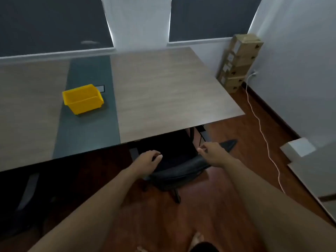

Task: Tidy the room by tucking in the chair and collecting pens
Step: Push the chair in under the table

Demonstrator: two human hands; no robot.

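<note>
Lower centre, the chair (179, 171) is gripped by curled left hand (147, 160) fingers (157, 156) for tucking under the surface (163, 88); the right hand (211, 155) hold cannot be told.

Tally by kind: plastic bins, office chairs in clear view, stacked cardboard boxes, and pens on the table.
Yellow plastic bin: 1
Black office chair: 1
Brown cardboard boxes, stacked: 4
Pens: 0 in view
Total: 6

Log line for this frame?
chair: partly under table | left hand: over backrest | right hand: over backrest | grip: unclear | pens: none seen
</note>
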